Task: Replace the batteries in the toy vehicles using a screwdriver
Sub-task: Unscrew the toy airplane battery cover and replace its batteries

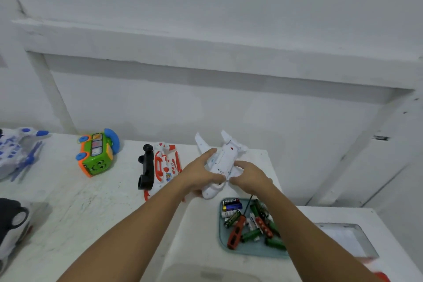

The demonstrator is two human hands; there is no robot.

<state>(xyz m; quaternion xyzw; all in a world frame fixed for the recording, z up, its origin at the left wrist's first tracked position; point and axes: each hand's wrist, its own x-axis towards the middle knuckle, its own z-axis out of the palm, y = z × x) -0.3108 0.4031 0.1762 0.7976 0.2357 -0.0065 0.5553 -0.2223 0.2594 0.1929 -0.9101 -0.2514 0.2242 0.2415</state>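
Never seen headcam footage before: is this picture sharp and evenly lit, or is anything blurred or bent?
In the head view the light is soft and even, without glare; the wall ledge runs slanted, probably from the wide, tilted lens; the white toy plane gripped by the left hand and right hand looks soft; a red thing at the bottom right corner is smeared.

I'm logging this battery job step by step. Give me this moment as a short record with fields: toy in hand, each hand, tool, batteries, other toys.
toy in hand: white toy plane, held between both hands
left hand: grips one side of the plane, fingers curled round it
right hand: grips the other side
screwdriver: orange handle, lying in the tray, untouched
tray: blue-grey, beside the right forearm
batteries: loose in the tray
other toys: green bus; red-and-white car on its side; blue-and-white helicopter at the left edge
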